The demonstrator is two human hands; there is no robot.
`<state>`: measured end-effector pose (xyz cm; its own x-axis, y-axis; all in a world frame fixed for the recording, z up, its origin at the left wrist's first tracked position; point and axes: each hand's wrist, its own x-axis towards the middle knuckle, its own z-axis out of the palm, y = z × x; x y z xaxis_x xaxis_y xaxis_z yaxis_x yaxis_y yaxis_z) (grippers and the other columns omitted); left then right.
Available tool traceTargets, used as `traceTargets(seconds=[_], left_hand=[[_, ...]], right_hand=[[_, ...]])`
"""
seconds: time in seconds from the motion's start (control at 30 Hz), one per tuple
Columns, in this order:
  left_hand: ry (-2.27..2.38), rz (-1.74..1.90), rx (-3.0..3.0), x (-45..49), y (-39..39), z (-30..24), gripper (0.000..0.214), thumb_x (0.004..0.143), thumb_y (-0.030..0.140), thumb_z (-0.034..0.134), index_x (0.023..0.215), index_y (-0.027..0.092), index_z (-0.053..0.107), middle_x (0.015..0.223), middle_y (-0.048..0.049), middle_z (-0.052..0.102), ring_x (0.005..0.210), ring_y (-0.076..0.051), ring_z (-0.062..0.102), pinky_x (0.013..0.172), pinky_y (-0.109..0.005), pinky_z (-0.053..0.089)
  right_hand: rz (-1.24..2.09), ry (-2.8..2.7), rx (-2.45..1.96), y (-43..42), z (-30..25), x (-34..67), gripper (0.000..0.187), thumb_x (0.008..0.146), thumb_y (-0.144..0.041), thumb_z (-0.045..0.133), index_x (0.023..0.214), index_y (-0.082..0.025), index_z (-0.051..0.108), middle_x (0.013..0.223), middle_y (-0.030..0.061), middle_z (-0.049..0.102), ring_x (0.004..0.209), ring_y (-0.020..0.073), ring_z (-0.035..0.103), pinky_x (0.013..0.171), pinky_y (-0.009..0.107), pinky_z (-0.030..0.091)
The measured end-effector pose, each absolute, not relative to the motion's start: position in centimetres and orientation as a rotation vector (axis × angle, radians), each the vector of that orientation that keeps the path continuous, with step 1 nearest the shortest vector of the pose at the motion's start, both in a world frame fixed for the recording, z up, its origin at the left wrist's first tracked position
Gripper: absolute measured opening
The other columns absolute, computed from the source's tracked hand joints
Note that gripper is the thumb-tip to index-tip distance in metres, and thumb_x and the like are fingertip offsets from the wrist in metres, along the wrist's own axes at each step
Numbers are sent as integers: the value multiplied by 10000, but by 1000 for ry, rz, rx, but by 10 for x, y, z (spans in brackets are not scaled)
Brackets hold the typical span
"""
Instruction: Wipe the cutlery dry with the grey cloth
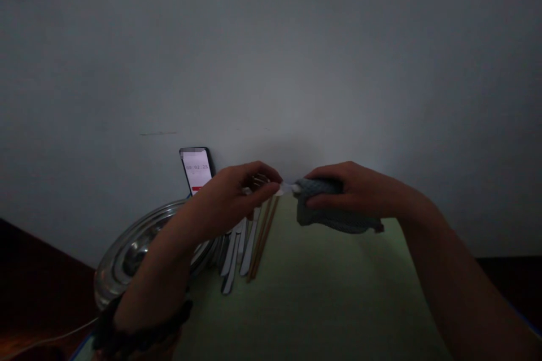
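The left hand [231, 192] has its grip pinched on a small pale item [288, 187], too blurred to identify; the right hand [359, 183] grips a gray-blue cloth [339, 221], against the item's other end; the item is between both hands, above the tabletop [322, 287]; wooden chopsticks [263, 240] lie beside metal table knives [231, 259]; leftward are a round metal bowl [101, 287] and a lit smartphone [197, 164].
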<state>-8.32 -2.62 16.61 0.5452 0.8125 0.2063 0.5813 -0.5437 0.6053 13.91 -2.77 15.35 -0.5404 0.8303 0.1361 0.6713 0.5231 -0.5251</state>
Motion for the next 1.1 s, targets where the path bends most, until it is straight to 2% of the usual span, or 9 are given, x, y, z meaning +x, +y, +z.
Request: traceTargets(seconds=[0.13,0.27,0.4,0.5,0.6,0.73,0.87,1.1], left_hand=[[1142,689,2252,-84,-20,159,269,815,338,489,1034,190,538,843,-37,663,706,-146,625,490,-189,478],[1240,701,2425,-76,-12,147,166,799,299,520,898,186,592,853,-43,676,714,-153,629,549,-211,470],[1392,915,2440,-61,-3,131,173,818,318,498,845,168,582,800,-48,668,691,-159,625,589,-243,458],[1395,933,2380,-54,1,123,191,837,320,464,874,160,563,748,-40,656,638,-148,616,574,-242,448],[1374,875,2437,-53,1,119,195,849,306,438,881,159,563,721,-36,649,625,-146,607,575,-241,432],[1343,722,2589,-53,6,108,183,841,260,434,857,167,590,727,-40,660,650,-163,605,590,-253,409],[1385,681,2564,-51,16,95,198,831,250,431,833,171,613,692,-36,659,638,-173,605,581,-257,399],[1429,931,2216,-52,20,91,235,824,354,456,839,151,574,587,-5,609,515,-140,570,520,-239,413]], right_hand=[[705,-2487,-1177,-25,149,137,405,805,-509,424,905,-162,607,812,41,642,676,139,555,584,237,395],[696,-2509,-1121,-18,139,135,373,824,-479,412,890,-163,600,818,40,636,700,136,551,607,230,388],[823,-2439,-1064,-2,124,134,344,826,-452,429,878,-158,601,785,23,622,681,122,530,598,222,381],[1064,-2249,-1025,12,106,133,311,807,-432,478,823,-151,611,740,2,609,634,98,507,590,214,379],[1510,-1839,-890,19,73,128,320,776,-455,515,844,-161,622,742,-10,618,603,81,514,585,207,393],[1907,-1260,-846,9,21,123,353,665,-481,629,792,-151,625,662,-12,614,543,75,529,543,201,404],[1909,-1078,-858,-6,-5,126,351,697,-458,612,816,-128,628,646,5,621,521,77,542,502,193,406],[1787,-1024,-968,2,-3,130,427,693,-500,595,888,-123,642,641,30,648,523,103,572,519,220,435]])
